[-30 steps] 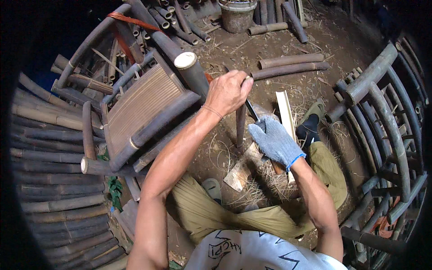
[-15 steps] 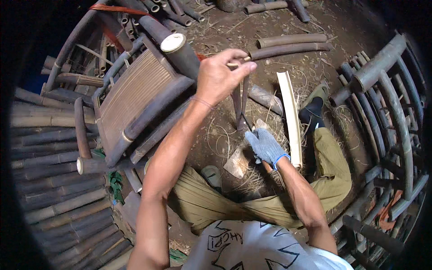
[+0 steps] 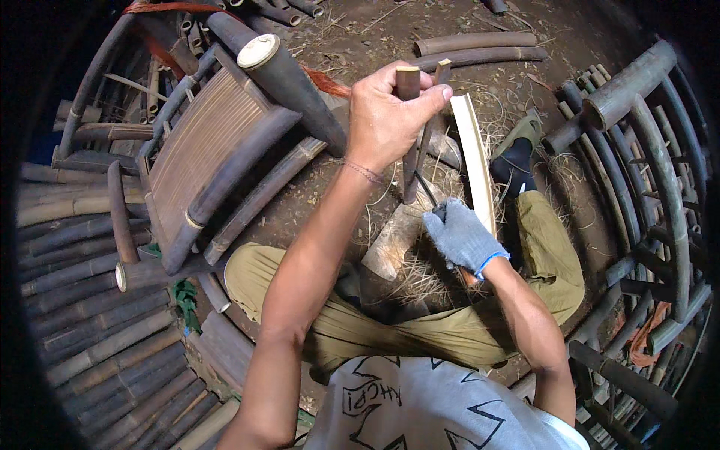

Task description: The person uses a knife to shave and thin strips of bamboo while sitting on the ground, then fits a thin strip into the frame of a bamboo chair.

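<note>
My bare left hand [image 3: 384,124] is closed round the upper part of a split bamboo strip [image 3: 408,84], thumb on the right. Its two pale-topped halves spread apart at the top and draw together lower down. My right hand [image 3: 466,241], in a grey knit glove with a blue cuff, grips a knife [image 3: 427,189]. The dark blade slants up to the left, against the lower part of the strip between the halves. Below the strip lies a flat pale block [image 3: 391,251] on the ground. The strip's lower end seems to stand at the block's far edge.
A slatted bamboo chair [image 3: 214,139] stands at my left, above a row of bamboo poles [image 3: 105,307]. Right of my hands lies a pale half-round bamboo length [image 3: 471,142]. Another bamboo frame [image 3: 637,97] is at far right. Shavings [image 3: 427,277] litter the ground between my legs.
The strip's halves have turned so both cut ends show above my left hand. My gloved hand has shifted slightly right and down, showing more blade. The whole view has shifted slightly.
</note>
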`<act>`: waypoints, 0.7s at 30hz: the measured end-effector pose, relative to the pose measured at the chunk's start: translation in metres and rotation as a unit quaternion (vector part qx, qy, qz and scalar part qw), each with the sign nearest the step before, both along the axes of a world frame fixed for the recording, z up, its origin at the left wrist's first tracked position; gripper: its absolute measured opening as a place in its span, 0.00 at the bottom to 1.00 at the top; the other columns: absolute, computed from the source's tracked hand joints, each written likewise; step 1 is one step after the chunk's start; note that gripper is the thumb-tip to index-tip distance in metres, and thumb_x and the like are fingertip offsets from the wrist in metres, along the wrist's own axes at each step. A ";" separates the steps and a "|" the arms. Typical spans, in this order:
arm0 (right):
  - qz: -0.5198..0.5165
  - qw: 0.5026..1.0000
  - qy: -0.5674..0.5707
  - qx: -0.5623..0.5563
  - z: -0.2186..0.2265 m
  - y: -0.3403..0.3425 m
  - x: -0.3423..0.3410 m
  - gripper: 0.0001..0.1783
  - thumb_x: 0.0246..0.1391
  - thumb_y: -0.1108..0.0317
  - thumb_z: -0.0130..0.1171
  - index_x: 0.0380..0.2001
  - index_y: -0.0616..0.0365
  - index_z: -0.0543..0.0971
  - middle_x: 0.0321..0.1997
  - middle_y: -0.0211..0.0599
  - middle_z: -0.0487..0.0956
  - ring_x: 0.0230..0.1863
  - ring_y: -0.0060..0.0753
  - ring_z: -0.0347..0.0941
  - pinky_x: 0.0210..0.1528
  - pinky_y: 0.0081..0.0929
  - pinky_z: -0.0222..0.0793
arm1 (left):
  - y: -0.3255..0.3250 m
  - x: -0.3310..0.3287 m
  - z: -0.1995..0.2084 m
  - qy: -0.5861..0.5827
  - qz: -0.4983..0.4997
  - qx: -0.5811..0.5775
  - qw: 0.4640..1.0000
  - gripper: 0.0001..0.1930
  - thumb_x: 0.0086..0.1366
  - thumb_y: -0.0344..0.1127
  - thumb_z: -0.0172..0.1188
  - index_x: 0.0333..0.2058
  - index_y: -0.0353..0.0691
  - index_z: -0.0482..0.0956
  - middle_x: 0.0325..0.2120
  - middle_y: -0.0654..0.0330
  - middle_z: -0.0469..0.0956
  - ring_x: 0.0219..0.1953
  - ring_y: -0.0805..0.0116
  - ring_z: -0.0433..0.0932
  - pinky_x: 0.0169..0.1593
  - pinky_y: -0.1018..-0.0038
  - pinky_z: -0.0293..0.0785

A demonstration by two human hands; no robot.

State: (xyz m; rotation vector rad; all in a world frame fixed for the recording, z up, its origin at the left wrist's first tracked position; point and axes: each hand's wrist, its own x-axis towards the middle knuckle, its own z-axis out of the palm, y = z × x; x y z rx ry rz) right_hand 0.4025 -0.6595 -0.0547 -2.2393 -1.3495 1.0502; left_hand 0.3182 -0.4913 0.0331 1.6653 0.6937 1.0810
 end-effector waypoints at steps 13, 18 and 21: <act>-0.061 0.997 0.042 -0.029 -0.059 -0.027 -0.019 0.26 0.64 0.49 0.52 0.43 0.68 0.73 0.42 0.70 0.79 0.46 0.71 0.76 0.50 0.58 0.70 | -0.006 0.001 -0.004 -0.039 -0.026 -0.051 0.998 0.11 0.53 0.34 0.77 0.27 0.36 0.83 0.20 0.72 0.75 0.23 0.86 0.69 0.27 0.84 0.67; -0.028 0.994 -0.101 0.007 -0.041 -0.032 -0.024 0.21 0.64 0.55 0.53 0.45 0.66 0.72 0.36 0.64 0.80 0.41 0.69 0.77 0.45 0.56 0.73 | -0.007 0.009 0.002 -0.035 -0.032 -0.056 0.997 0.09 0.53 0.33 0.76 0.26 0.35 0.85 0.20 0.70 0.79 0.23 0.85 0.72 0.28 0.83 0.70; -0.045 0.999 0.009 -0.003 -0.036 -0.029 -0.017 0.22 0.65 0.53 0.53 0.44 0.65 0.72 0.35 0.64 0.80 0.41 0.68 0.78 0.45 0.55 0.73 | -0.010 0.011 0.000 -0.011 -0.014 -0.031 0.999 0.08 0.53 0.32 0.75 0.27 0.35 0.85 0.20 0.69 0.79 0.23 0.84 0.73 0.28 0.83 0.70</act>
